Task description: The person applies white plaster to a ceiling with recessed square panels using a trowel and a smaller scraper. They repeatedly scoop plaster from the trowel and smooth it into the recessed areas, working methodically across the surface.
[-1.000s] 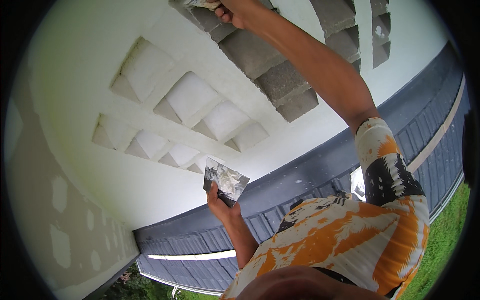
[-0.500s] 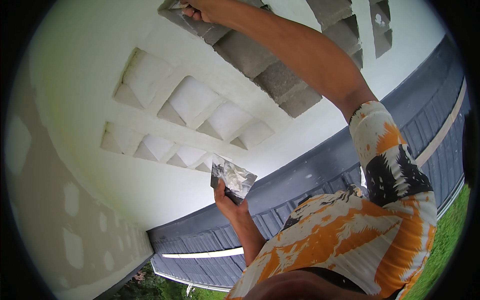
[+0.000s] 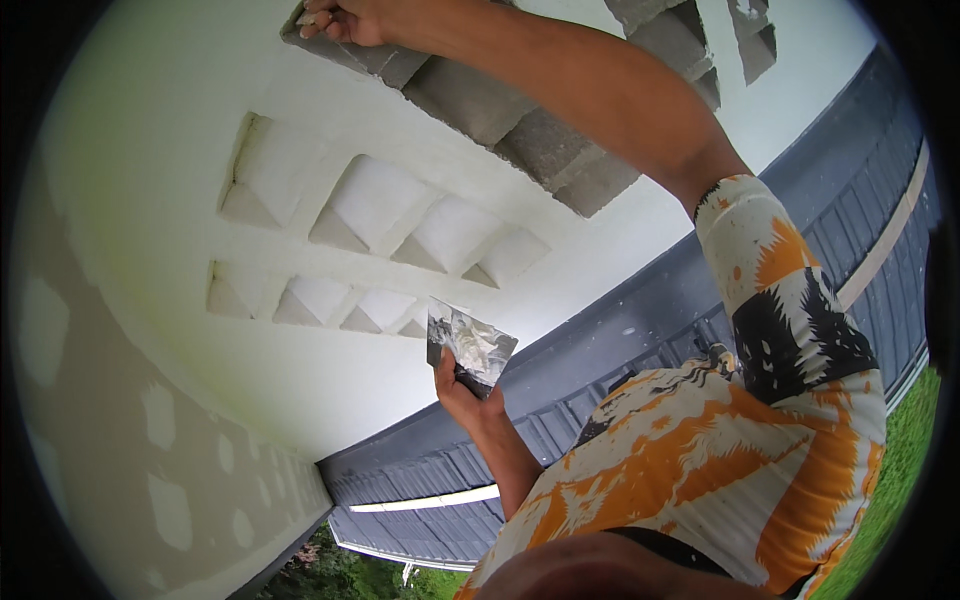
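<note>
Right hand point(image 3: 345, 22) has shifted toward the left corner of the grey blockwork point(image 3: 470, 100); curled, can't tell around what. My left hand point(image 3: 468, 402) grips the plate point(image 3: 477, 379) lower down, loaded with paste point(image 3: 470, 343). Overreaching could tip it, likely dumping the load.

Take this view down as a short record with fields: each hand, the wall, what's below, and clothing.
Left hand: grips a flat metal plate with white paste on it
Right hand: raised, fingers curled, at the end of a bare grey recess; what it holds is too cut off to tell
White wall: smaller white recesses below the grey one
Below: dark ribbed roofing; green grass at lower right
Clothing: white, orange and black patterned shirt
</note>
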Demonstrator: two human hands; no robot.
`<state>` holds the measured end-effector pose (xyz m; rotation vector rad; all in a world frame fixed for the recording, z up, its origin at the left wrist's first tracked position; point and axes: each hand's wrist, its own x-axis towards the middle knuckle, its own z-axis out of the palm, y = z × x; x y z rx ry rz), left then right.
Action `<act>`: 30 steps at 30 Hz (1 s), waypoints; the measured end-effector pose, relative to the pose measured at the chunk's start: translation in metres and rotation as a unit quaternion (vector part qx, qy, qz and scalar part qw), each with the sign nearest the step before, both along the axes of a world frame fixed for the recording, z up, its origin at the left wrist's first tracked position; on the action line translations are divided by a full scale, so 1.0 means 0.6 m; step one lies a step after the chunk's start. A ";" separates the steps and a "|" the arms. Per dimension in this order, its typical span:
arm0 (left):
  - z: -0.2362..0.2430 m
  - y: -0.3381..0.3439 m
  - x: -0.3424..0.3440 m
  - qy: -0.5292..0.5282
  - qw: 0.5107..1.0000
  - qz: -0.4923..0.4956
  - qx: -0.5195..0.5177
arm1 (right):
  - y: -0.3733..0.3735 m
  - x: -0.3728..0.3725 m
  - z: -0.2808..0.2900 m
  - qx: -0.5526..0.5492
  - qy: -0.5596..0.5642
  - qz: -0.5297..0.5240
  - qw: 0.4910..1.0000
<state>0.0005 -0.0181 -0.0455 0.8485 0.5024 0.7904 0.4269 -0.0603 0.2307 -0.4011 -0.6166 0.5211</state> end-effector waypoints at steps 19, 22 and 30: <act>0.052 -0.004 0.079 -0.085 0.974 -0.151 -0.144 | -0.221 -0.402 -0.397 -0.145 -0.480 -0.380 0.777; 0.055 -0.002 0.081 -0.098 0.964 -0.194 -0.151 | -0.232 -0.404 -0.421 -0.181 -0.586 -0.406 0.678; 0.059 0.020 0.007 -0.191 0.955 -0.207 -0.093 | -0.250 -0.320 -0.360 -0.208 -0.355 -0.429 0.804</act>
